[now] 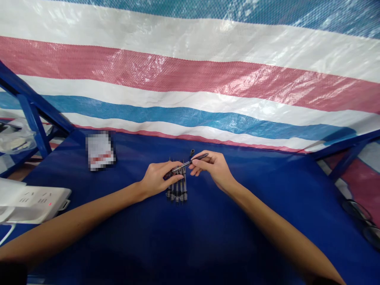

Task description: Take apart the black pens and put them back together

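At far left, a blue metal frame (32,118) rises beside a clear plastic bag (16,136), and below them lies a white power strip (35,202) with a lit red indicator and a white cable (7,233). A striped tarp (190,79) in white, red and blue hangs across the back, meeting the blue tabletop (252,237). On the table sits a white packet (100,150), its print blurred. The left hand (157,180) lies over a row of dark pens (177,190) set side by side, its fingers (173,174) curled inward and reaching the tip end of a single pen (190,162); whether they grip it or only touch it cannot be told. The right hand (213,168) pinches that pen's far end between thumb and forefinger, held above the row, with its other fingers loosely bent. A small dark cap (192,153) stands just beyond the row, near the right hand. At far right lie dark-rimmed glasses (356,209), near another blue frame (347,158).
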`<act>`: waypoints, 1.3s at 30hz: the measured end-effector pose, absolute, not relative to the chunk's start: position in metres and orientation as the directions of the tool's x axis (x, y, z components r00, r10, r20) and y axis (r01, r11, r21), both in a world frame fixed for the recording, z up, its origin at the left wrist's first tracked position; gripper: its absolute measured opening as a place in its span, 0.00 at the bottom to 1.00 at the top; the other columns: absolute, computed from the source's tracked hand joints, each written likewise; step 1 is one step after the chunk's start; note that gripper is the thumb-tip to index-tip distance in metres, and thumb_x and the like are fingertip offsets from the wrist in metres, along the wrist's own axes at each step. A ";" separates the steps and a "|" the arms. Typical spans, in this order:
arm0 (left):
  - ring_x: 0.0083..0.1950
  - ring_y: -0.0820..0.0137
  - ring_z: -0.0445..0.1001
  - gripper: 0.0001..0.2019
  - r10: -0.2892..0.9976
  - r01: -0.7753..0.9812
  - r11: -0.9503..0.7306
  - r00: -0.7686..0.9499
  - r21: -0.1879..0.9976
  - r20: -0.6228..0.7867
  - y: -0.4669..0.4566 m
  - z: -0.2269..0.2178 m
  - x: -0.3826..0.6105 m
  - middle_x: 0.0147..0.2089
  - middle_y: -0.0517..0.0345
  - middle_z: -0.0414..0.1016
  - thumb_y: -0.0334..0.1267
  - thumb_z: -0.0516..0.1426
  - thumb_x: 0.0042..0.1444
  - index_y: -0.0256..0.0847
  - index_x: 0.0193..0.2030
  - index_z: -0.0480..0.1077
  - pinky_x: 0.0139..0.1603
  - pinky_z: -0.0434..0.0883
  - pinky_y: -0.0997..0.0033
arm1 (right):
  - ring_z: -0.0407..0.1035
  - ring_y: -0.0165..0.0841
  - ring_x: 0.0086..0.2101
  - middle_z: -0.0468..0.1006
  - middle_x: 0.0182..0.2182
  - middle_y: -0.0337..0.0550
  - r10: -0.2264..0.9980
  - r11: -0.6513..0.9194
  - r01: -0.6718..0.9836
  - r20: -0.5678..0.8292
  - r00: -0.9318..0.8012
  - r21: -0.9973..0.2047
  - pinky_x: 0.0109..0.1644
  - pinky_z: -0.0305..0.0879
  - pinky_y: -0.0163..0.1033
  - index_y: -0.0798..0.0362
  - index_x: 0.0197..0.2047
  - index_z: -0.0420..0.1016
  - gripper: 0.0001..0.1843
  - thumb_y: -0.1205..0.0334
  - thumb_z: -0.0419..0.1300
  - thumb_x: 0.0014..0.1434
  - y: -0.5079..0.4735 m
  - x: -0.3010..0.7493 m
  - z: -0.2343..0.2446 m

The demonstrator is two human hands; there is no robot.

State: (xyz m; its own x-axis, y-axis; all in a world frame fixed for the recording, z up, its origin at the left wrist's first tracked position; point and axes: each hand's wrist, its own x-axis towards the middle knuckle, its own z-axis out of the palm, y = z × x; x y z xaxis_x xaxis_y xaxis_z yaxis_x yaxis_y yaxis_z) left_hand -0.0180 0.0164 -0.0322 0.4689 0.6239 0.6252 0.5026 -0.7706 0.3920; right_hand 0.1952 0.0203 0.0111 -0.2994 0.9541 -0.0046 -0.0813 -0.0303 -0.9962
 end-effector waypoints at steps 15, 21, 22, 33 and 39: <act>0.33 0.75 0.73 0.12 0.603 0.583 -0.758 0.455 0.292 0.656 0.021 -0.039 -0.020 0.35 0.56 0.76 0.36 0.51 0.64 0.38 0.51 0.70 0.35 0.68 0.77 | 0.73 0.31 0.25 0.78 0.26 0.42 0.941 0.238 0.155 0.188 -0.281 -0.959 0.31 0.70 0.37 0.55 0.37 0.76 0.13 0.54 0.59 0.59 0.018 0.194 0.003; 0.33 0.76 0.71 0.12 0.657 0.556 -0.726 0.386 0.405 0.648 0.020 -0.034 -0.020 0.34 0.57 0.74 0.34 0.50 0.64 0.37 0.50 0.71 0.35 0.69 0.77 | 0.69 0.35 0.41 0.73 0.44 0.49 0.907 0.406 0.631 0.378 -0.187 -0.662 0.41 0.69 0.40 0.54 0.53 0.70 0.18 0.61 0.56 0.60 0.051 0.204 -0.012; 0.34 0.76 0.72 0.12 0.642 0.544 -0.739 0.390 0.398 0.660 0.020 -0.034 -0.020 0.35 0.56 0.75 0.34 0.50 0.64 0.37 0.50 0.71 0.36 0.69 0.76 | 0.69 0.35 0.42 0.72 0.45 0.50 0.908 0.408 0.663 0.354 -0.223 -0.627 0.43 0.68 0.40 0.54 0.53 0.70 0.18 0.63 0.57 0.59 0.056 0.203 -0.016; 0.38 0.73 0.77 0.08 0.577 0.520 -0.766 0.298 0.378 0.760 0.020 -0.033 -0.020 0.39 0.55 0.79 0.34 0.57 0.60 0.40 0.44 0.75 0.41 0.75 0.73 | 0.68 0.28 0.26 0.72 0.28 0.38 0.926 0.275 0.323 0.159 -0.343 -0.905 0.34 0.65 0.35 0.54 0.41 0.69 0.10 0.59 0.52 0.63 0.041 0.209 0.005; 0.36 0.74 0.77 0.06 0.537 0.504 -0.785 0.263 0.360 0.801 0.018 -0.033 -0.022 0.38 0.56 0.80 0.32 0.59 0.58 0.41 0.41 0.76 0.37 0.75 0.74 | 0.63 0.24 0.20 0.67 0.20 0.31 0.897 0.229 0.325 0.069 -0.437 -0.917 0.28 0.62 0.33 0.53 0.46 0.69 0.11 0.59 0.55 0.61 0.027 0.206 0.019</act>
State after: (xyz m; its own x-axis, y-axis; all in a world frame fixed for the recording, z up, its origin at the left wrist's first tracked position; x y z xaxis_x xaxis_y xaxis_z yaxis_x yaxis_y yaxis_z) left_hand -0.0218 0.0185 -0.0334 0.2635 0.5370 0.8014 0.5043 -0.7848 0.3601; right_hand 0.2058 0.0265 0.0194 -0.4375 0.8966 0.0688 0.3254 0.2292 -0.9174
